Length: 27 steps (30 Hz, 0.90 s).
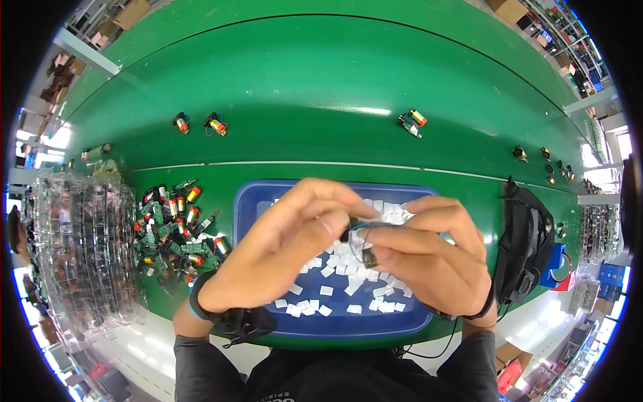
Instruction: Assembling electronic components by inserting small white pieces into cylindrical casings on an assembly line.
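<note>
Over a blue tray [248, 201] my two hands come together around a small dark electronic part with thin wires [358, 242]. My left hand [288, 238] pinches its left end between thumb and fingers. On the other side my right hand [435, 251] grips the wires and the right end with bent fingers. The fingers cover much of the part, so its exact kind is hidden. Below the hands, many small white square pieces [326, 291] lie scattered in the tray.
A pile of green circuit boards with red and yellow cylinders [177, 224] lies left of the tray, beside stacked clear plastic trays [87, 248]. Similar assemblies [414, 122] sit farther back on the green table [321, 67]. A black bag [519, 241] lies at right.
</note>
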{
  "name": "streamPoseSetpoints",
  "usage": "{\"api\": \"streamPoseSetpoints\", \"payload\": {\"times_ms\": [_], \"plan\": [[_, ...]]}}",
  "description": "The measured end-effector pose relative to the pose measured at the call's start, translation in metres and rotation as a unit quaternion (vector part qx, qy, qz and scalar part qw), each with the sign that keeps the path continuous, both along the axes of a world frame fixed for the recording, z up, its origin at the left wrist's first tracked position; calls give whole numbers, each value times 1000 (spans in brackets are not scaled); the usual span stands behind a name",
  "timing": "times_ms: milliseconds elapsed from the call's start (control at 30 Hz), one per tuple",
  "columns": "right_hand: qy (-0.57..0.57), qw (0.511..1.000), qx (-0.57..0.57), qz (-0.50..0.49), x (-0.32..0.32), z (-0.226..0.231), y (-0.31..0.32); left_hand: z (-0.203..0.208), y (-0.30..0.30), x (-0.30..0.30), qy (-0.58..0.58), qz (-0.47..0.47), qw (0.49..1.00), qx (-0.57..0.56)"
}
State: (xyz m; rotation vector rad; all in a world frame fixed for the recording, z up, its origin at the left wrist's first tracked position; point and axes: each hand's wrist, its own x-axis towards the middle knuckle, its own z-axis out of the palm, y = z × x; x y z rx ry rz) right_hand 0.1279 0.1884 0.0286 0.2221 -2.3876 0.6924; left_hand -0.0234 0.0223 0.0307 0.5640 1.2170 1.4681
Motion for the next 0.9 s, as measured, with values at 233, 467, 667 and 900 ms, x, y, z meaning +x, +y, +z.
{"api": "streamPoseSetpoints", "payload": {"times_ms": [233, 467, 667, 900], "plan": [[22, 998, 32, -38, 2, 5, -4, 0, -4, 6, 95, -49, 992, -59], [52, 994, 97, -29, -2, 4, 2, -3, -1, 10, 180, -38, 983, 9], [63, 993, 93, -27, -2, 8, 2, -3, 2, 14, 128, 5, 992, 16], [-75, 984, -160, -20, 10, 5, 8, -13, 5, 11, 122, 86, 980, 129]]}}
